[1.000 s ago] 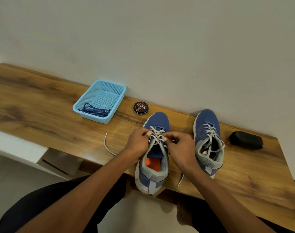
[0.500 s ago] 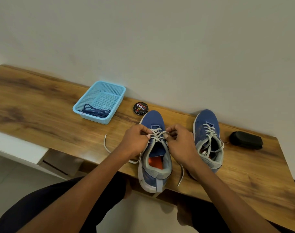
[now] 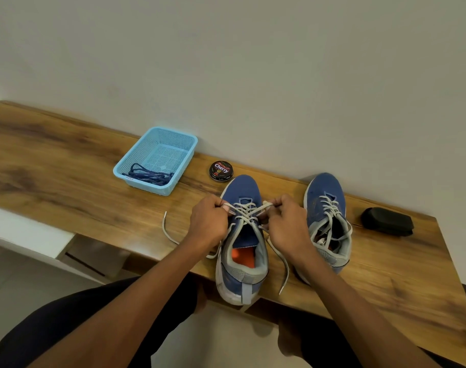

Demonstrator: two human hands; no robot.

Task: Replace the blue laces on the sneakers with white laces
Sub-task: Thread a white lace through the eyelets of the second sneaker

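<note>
Soft, even indoor light, fairly bright; faint shadows under the shoes; a pale sheen on the counter (image 3: 136, 235); wide-angle bending at the edges; focus sharp

Bare wood lies open between the basket (image 3: 157, 160) and the near sneaker (image 3: 242, 240), crossed only by a loose lace end (image 3: 168, 232) (the polish tin (image 3: 221, 170) crowds the wall side).

Polish tin (image 3: 221, 170), perhaps a brush (image 3: 387, 222).
</note>
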